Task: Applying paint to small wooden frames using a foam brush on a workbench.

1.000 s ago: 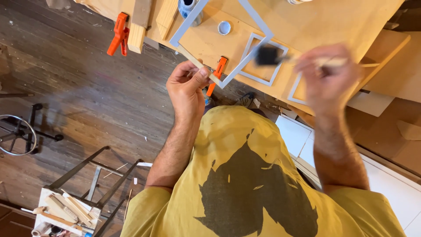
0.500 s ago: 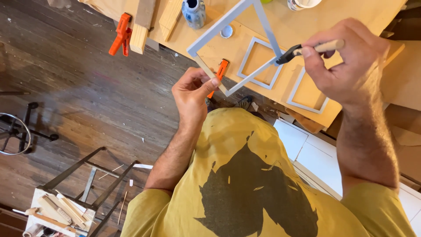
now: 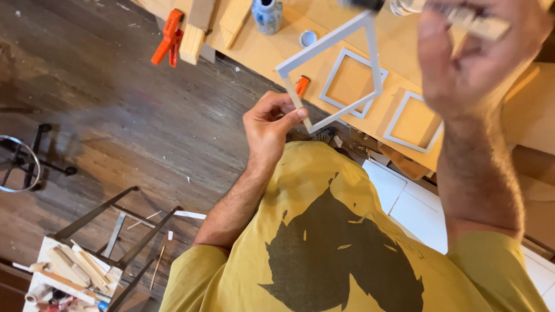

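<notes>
Left hand [image 3: 270,124] pinched on square grey-painted wooden frame [image 3: 330,72], held tilted above plywood bench [image 3: 399,46]. Right hand [image 3: 477,55] curled around wooden-handled brush [image 3: 471,20], blurred. Two more grey frames [image 3: 352,84] flat on bench; two orange clamps [image 3: 167,37].

The left hand [image 3: 272,124] sits at centre, pinching a square frame [image 3: 332,72] that rises toward one o'clock over the workbench [image 3: 404,52]. The right hand [image 3: 474,58] is at two o'clock, holding a brush handle [image 3: 480,23]. Two smaller frames [image 3: 350,81] lie on the bench. A clamp [image 3: 169,36] sits at eleven o'clock.
</notes>
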